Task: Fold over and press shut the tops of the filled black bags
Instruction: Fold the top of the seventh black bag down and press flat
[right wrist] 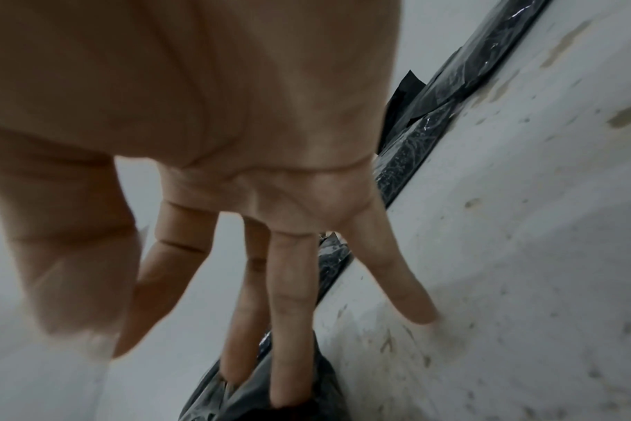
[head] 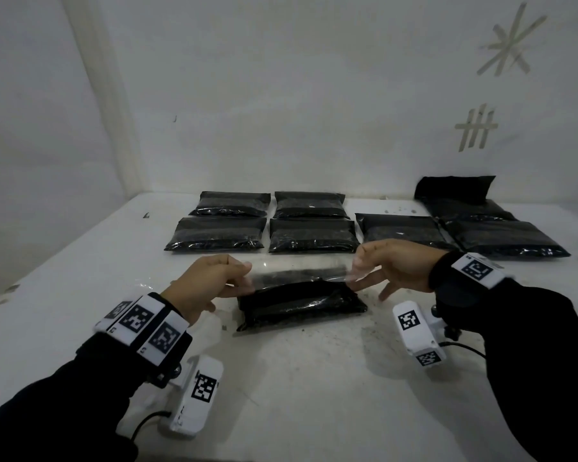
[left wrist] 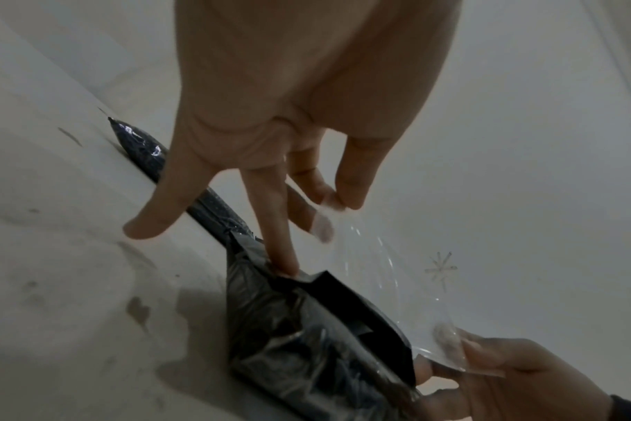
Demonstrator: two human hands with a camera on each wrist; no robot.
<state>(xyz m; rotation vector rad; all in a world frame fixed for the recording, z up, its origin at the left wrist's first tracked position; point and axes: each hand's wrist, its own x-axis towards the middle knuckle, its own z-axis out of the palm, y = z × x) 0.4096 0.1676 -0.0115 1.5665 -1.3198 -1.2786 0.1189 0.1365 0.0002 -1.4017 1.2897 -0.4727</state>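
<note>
Both arms reach forward in dark sleeves, a marker band on each wrist. The left hand [head: 207,281] is raised, thumb and forefinger pinching a clear strip [head: 301,271]; its ring finger points down and its little finger is splayed. The right hand [head: 397,265] mirrors it, pinching the strip's right end, its other fingers [right wrist: 292,299] stretched straight downward.
</note>
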